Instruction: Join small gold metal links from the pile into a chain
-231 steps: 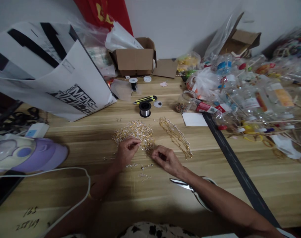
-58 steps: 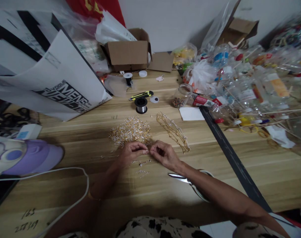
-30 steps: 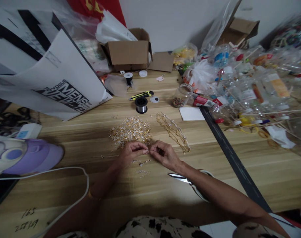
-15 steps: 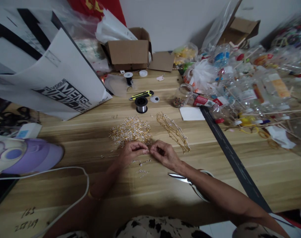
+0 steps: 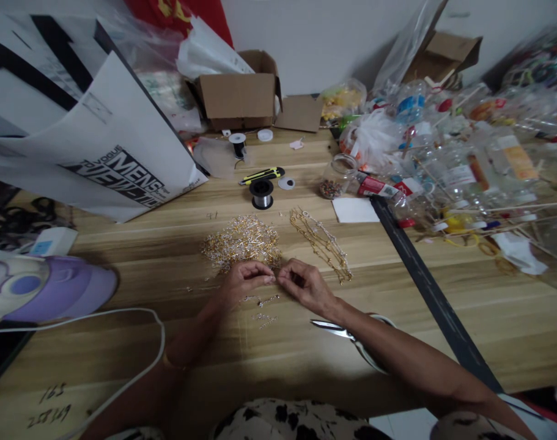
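My left hand (image 5: 248, 280) and my right hand (image 5: 304, 283) meet fingertip to fingertip over the wooden table, both pinched closed. Whatever lies between the fingers is too small to name. Just beyond them spreads a pile of gold and silver beads and findings (image 5: 241, 241). Below the fingertips lie a short beaded chain piece (image 5: 268, 300) and another small chain (image 5: 264, 319). Gold and silver beaded chains (image 5: 321, 247) are laid out past my right hand. Scissors (image 5: 335, 329) with open blades rest partly under my right forearm.
Behind the pile stand a wire spool (image 5: 261, 195), a yellow utility knife (image 5: 261, 175) and a bead jar (image 5: 337, 177). Plastic bottles (image 5: 461, 165) crowd the right side. A white bag (image 5: 108, 140) and a purple appliance (image 5: 76, 284) with a white cord (image 5: 161, 330) occupy the left.
Almost nothing differs. Both hands keep the same pinched pose, with at most a tiny shift of the fingers.
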